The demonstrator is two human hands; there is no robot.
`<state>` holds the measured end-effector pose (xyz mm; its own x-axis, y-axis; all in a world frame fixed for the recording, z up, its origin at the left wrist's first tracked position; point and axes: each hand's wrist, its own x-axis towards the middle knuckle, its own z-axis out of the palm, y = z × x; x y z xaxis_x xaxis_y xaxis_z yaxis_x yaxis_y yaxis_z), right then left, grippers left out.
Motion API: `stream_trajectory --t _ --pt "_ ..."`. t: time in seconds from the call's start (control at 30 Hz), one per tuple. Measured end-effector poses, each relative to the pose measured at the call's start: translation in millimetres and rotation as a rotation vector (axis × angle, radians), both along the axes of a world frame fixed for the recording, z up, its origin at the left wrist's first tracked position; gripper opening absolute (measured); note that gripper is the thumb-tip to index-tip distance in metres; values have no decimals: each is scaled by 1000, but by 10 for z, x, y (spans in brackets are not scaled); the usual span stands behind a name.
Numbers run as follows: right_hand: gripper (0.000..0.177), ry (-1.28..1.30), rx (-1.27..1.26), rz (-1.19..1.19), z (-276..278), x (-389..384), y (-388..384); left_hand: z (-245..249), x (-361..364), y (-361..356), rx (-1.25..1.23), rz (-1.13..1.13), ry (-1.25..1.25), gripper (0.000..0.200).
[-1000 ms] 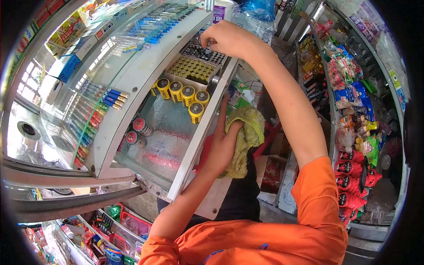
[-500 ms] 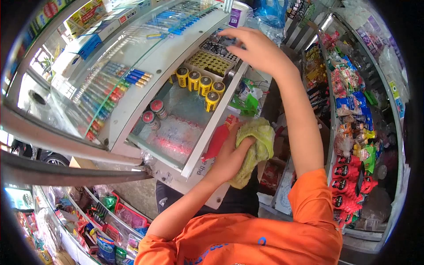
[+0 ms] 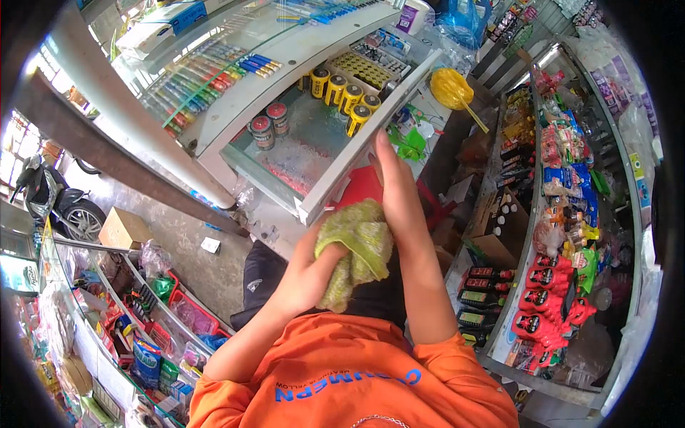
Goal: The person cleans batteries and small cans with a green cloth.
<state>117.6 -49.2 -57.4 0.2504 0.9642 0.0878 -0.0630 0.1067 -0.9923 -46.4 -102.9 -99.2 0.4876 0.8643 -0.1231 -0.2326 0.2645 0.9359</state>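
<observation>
My left hand [image 3: 303, 274] grips a bunched yellow-green cloth [image 3: 369, 246] in front of my shirt, thumb over a fold. Beside it, my right hand [image 3: 401, 192] is raised with stretched fingers, the tips right at the white front edge [image 3: 344, 173] of a pulled-out glass drawer [image 3: 300, 160]. Inside the drawer, a row of large yellow-and-black batteries [image 3: 335, 90] stands upright in front of a tray of small batteries [image 3: 365, 70]. Two more big batteries with red tops [image 3: 262, 133] stand nearer the left side. A red object [image 3: 360, 187] shows behind the cloth.
Pens [image 3: 207, 78] line the glass counter at upper left. Packed snack shelves [image 3: 564, 192] and dark bottles [image 3: 485, 296] are on my right. A yellow round item with a thin handle [image 3: 451, 87] lies past the drawer. At left are a motorbike [image 3: 61, 192] and a cardboard box [image 3: 125, 228].
My right hand has come back from the drawer's far end to its front edge. My left hand has drawn the cloth lower and left, closer to my body. The view has shifted.
</observation>
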Motion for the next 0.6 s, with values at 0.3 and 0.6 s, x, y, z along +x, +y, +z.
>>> stream_trajectory --t 0.3,0.6 --pt "80 -100 -5 92 -39 0 231 109 -154 -199 -71 119 45 39" --pt "76 -176 183 137 -54 -302 859 52 -283 -182 162 180 23 51"
